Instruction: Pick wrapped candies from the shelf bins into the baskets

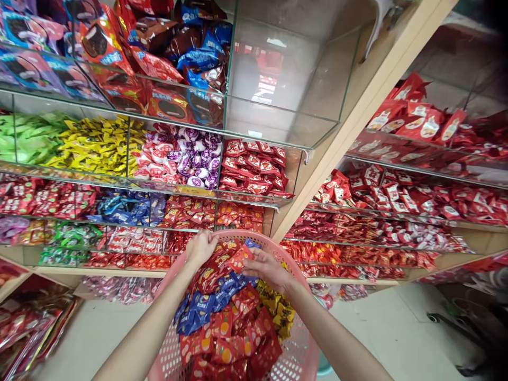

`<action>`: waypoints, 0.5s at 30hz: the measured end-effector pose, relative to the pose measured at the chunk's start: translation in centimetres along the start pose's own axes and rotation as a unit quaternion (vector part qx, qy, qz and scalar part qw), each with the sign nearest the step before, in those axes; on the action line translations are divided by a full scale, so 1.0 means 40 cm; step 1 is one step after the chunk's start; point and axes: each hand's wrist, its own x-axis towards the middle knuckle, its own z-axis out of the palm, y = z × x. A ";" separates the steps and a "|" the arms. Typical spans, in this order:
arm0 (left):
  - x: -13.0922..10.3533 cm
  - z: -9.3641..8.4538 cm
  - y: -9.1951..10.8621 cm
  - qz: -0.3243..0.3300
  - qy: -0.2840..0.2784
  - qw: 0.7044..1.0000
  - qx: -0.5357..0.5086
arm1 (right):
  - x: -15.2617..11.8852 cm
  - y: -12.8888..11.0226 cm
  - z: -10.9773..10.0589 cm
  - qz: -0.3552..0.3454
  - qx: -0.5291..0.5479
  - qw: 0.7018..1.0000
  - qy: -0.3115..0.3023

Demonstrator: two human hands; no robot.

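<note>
A pink plastic basket (307, 317) with a perforated wall holds many wrapped candies. My left hand (201, 247) is closed on its far rim, knuckles up, with the fingertips hidden. Above the candies, my right hand (270, 269) pinches a small red candy packet (239, 259) between thumb and fingers. Below it in the basket lie blue packets (210, 299), with yellow packets (275, 312) to the right. Red packets with orange fruit prints (234, 336) fill the near part, and other red packets (212, 270) lie near my left hand.
Glass-divided shelves of candy rise in front, with yellow sweets (99, 145), purple-and-white sweets (198, 153) and red packets (254, 166). A slanting wooden post (357, 111) separates them from red packets (397, 190) at right. Black chair-like legs (456, 333) stand on the pale floor.
</note>
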 end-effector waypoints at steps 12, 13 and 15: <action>-0.002 -0.002 0.003 0.001 -0.003 1.000 0.006 | -0.024 0.010 0.006 0.050 0.108 0.992 0.051; -0.002 -0.004 0.004 0.000 -0.003 1.000 0.005 | -0.024 0.011 0.004 0.057 0.117 0.989 0.067; -0.002 -0.005 0.003 0.000 -0.004 1.000 0.004 | -0.026 0.014 0.002 0.058 0.098 0.990 0.089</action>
